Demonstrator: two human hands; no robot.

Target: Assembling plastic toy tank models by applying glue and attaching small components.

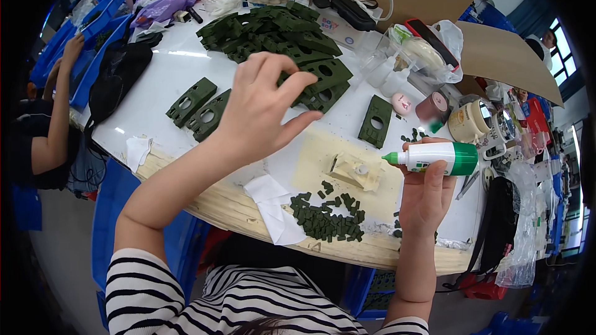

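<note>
My right hand (428, 195) is wrapped round a white glue bottle (428, 159) with a green base and a green pointed tip. The bottle lies level, its tip aimed left above the table. My left hand (267, 102) is raised, thumb and fingers spread, just in front of a heap of dark green moulded plastic hulls (279, 31); whether a fingertip touches one I cannot tell. Below the bottle tip, a cream-coloured block (354, 172) sits on a pale yellow sheet (308, 155). Several small dark green pieces (329, 217) lie scattered near the table edge.
Two green hulls (192, 102) lie left of my left hand, one more hull (375, 121) further right. A folded white tissue (273, 205) hangs at the front edge. Cups (469, 122), a phone (433, 43) and bags crowd the right. Another person's arm (59, 99) shows at far left.
</note>
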